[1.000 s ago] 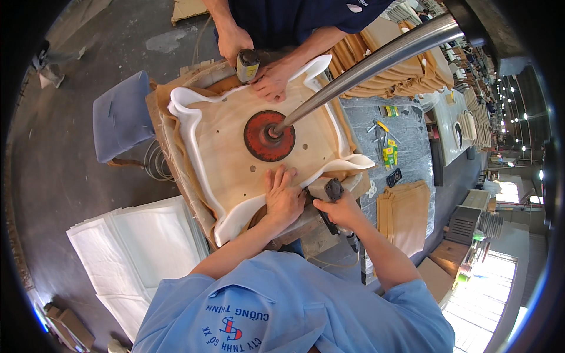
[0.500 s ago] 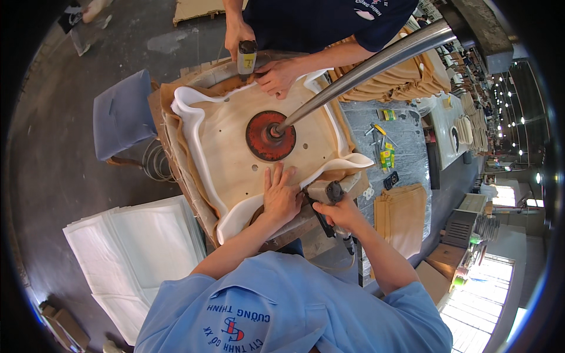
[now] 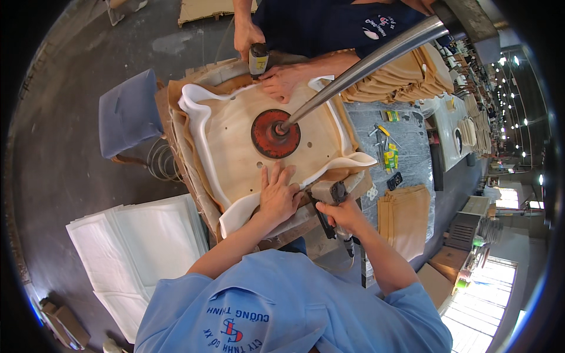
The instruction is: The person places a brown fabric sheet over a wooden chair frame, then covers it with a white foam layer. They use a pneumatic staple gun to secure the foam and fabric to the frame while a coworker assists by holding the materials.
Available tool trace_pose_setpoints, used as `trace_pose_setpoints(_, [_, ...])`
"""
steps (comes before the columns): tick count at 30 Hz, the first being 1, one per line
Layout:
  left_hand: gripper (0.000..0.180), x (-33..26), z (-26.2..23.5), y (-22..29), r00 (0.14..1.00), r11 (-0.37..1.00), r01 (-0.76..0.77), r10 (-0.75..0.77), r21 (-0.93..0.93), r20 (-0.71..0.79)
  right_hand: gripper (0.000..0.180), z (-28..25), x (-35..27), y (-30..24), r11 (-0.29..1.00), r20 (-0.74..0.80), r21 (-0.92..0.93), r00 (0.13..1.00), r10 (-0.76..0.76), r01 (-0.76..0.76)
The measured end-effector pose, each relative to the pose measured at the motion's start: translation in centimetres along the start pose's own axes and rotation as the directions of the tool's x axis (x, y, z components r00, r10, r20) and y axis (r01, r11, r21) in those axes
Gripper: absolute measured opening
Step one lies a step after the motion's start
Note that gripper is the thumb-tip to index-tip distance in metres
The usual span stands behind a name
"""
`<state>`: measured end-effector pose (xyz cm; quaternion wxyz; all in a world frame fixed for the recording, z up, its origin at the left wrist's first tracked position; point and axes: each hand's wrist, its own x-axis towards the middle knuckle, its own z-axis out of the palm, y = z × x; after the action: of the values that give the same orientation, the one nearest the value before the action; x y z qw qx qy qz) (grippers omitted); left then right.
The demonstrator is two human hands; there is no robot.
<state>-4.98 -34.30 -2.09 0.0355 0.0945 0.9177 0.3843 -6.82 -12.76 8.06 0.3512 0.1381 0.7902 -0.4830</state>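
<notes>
A pale wooden seat panel (image 3: 235, 147) lies under a round red press plate (image 3: 275, 147) on a metal rod (image 3: 365, 65). White foam (image 3: 203, 141) and brown fabric (image 3: 175, 97) edge the panel. My left hand (image 3: 279, 197) rests at the panel's near edge, fingers spread over the wood, the thumb side down by the fabric. In my right hand (image 3: 344, 215) is a staple gun (image 3: 329, 193), its nose close to that edge, right of my left hand. Across the panel, a co-worker's hand (image 3: 247, 38) grips another staple gun (image 3: 258, 62); their other hand (image 3: 285, 82) presses the far edge.
White sheets (image 3: 135, 241) are stacked at the left, below a blue padded seat (image 3: 129, 115). On the right, a plastic-covered table (image 3: 406, 141) carries yellow-green boxes (image 3: 391, 157), tools and folded brown fabric (image 3: 403, 215). More brown fabric (image 3: 400, 76) is piled beyond.
My left hand has shifted slightly left and nearer along the edge. My right hand keeps the staple gun by the same edge. The co-worker's staple gun has moved slightly right. The whole view has shifted a little.
</notes>
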Motion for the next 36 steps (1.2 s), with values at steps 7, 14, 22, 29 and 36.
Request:
trace_pose_setpoints(7, [0.017,-0.1,0.9,-0.2,0.999,1.000,-0.006,0.005,-0.015,-0.050,0.041,1.4,-0.2,-0.6,1.000,-0.012,-0.003,1.000,-0.027,0.026])
trace_pose_setpoints(14, [0.019,0.2,-0.7,-0.1,0.998,1.000,-0.007,0.008,-0.019,0.066,0.035,2.0,0.8,-1.0,0.989,-0.087,-0.128,0.994,0.067,-0.078])
trace_pose_setpoints(22, [0.021,-0.5,-0.3,-1.2,0.998,0.998,-0.058,0.058,0.033,-0.003,0.033,2.2,-0.9,-0.8,0.998,-0.046,0.033,0.998,-0.043,0.044])
trace_pose_setpoints(29, [0.019,-0.1,0.3,-1.0,0.998,0.998,-0.060,0.060,0.025,0.002,0.037,2.9,0.6,-0.9,0.993,-0.086,-0.076,0.992,0.087,-0.094])
trace_pose_setpoints(36, [0.019,-1.0,-1.6,-1.2,0.999,0.998,-0.019,0.022,-0.063,0.043,0.031,2.8,-0.3,-0.3,1.000,-0.091,0.003,0.995,-0.027,0.028])
